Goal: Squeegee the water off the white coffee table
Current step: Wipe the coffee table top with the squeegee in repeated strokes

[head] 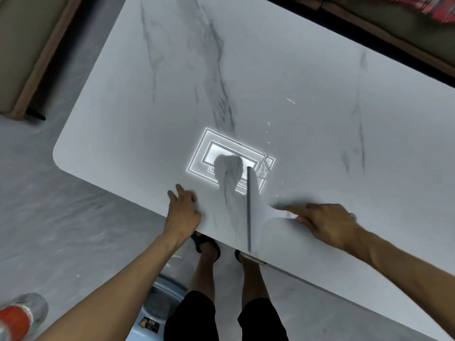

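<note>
1. The right hand (325, 222) grips the white squeegee (256, 210) by its handle, fingers clenched around it.
2. Its blade rests on the white bench (320, 94) near the front edge.
3. The left hand (183, 212) lies flat on that edge, fingers released.
4. Water (263, 168) pools just beyond the blade.

White surface (320, 119) shows grey marble veins streaking toward twelve o'clock. The squeegee (256, 207) is white with a dark grey blade. Pale grey floor (61, 230) lies at nine o'clock, black shorts (197, 316) at six, a red-labelled bottle (19, 316) at seven.
</note>
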Motion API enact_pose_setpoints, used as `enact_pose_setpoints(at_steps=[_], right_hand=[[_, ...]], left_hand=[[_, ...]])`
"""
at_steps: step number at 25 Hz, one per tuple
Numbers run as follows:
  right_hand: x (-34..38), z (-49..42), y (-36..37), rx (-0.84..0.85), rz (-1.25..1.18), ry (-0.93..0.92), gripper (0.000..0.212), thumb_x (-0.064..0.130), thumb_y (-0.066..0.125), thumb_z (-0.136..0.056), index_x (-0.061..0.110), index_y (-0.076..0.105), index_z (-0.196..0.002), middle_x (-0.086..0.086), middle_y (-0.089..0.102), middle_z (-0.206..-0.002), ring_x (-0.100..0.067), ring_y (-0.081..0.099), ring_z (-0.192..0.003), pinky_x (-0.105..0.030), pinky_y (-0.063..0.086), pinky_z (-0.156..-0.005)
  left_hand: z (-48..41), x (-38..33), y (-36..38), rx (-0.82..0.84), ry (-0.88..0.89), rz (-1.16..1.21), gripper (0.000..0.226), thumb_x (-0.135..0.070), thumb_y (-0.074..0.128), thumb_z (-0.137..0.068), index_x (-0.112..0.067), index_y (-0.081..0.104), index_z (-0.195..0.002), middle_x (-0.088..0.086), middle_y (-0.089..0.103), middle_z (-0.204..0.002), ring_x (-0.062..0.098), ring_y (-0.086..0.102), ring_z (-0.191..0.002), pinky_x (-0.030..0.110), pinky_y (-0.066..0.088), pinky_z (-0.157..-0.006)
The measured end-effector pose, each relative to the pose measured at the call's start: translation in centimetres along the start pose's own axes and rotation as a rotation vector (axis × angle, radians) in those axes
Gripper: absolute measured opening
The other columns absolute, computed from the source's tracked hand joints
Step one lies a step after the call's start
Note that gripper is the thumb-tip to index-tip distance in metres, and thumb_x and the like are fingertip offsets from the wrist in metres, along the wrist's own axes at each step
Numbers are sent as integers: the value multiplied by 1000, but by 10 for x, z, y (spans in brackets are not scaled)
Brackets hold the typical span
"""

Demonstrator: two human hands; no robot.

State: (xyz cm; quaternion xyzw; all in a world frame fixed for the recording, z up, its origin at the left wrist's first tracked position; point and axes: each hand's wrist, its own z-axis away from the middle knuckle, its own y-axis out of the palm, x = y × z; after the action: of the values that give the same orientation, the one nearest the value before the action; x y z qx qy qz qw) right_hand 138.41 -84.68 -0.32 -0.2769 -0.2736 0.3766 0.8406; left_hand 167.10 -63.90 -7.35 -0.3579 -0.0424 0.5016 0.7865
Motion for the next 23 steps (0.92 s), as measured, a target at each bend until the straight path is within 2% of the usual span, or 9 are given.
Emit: enact_pose_setpoints(at_steps=[3,6,7,9,11,13,17,20,23], right_hand=[[-42,31,-10,-6,48,147,43,49,23,-100,58,24,-141,11,59,-93,-18,64,-85,-32,50,-69],[-51,40,-17,-11,73,174,42,49,23,-100,58,26,-140,14,59,-94,-16,64,-86,-28,44,-63],[-45,36,-20,-30,58,144,41,51,23,-99,58,27,-140,15,59,-94,-16,64,-86,-29,46,-63],[-23,22,-18,-50,16,35,41,53,24,-98,58,27,-139,14,60,-99,-15,63,-90,-30,50,-69],[11,-3,-6,-33,-24,-110,42,53,26,-99,54,29,-141,10,63,-108,-18,62,-99,-31,49,-77],[52,-30,8,15,-46,-228,43,51,27,-100,49,31,-142,2,64,-113,-25,61,-101,-38,50,-81],[119,-87,19,23,-15,-339,42,44,28,-102,42,33,-144,-5,63,-107,-31,62,-91,-43,52,-77],[145,-122,10,-79,-26,-360,42,42,31,-102,38,36,-144,-7,63,-112,-31,62,-96,-37,47,-76],[139,-134,2,-112,-58,-316,41,42,31,-102,40,39,-143,-7,64,-117,-30,61,-104,-38,47,-83]], left_hand=[[-5,-7,-1,55,-43,-59,42,2,43,-84,-4,40,-126,23,2,-158,46,0,-145,48,39,-105],[-5,-10,-3,53,-38,-84,36,2,41,-83,-4,42,-118,27,14,-153,50,12,-140,50,42,-97],[-3,-12,-4,30,-30,-81,31,2,41,-82,-5,43,-112,28,25,-147,50,22,-134,49,45,-90],[2,-14,-6,-78,-15,-26,22,3,39,-81,-12,41,-97,20,46,-118,41,45,-110,40,44,-71],[7,-9,-8,-193,-49,87,20,1,40,-83,-17,40,-93,11,52,-98,32,54,-90,32,39,-63],[13,-4,-12,-286,-107,162,19,-2,42,-87,-17,46,-98,11,62,-100,29,58,-85,31,43,-67],[20,2,-28,-468,-298,290,19,-8,43,-93,-5,49,-111,19,64,-113,36,59,-99,31,40,-73],[19,8,-44,-424,-313,305,18,-11,43,-94,-5,47,-110,18,62,-110,36,58,-100,33,40,-75],[17,11,-51,-310,-230,250,13,-12,44,-92,-10,45,-105,10,57,-100,30,54,-89,32,38,-71]])
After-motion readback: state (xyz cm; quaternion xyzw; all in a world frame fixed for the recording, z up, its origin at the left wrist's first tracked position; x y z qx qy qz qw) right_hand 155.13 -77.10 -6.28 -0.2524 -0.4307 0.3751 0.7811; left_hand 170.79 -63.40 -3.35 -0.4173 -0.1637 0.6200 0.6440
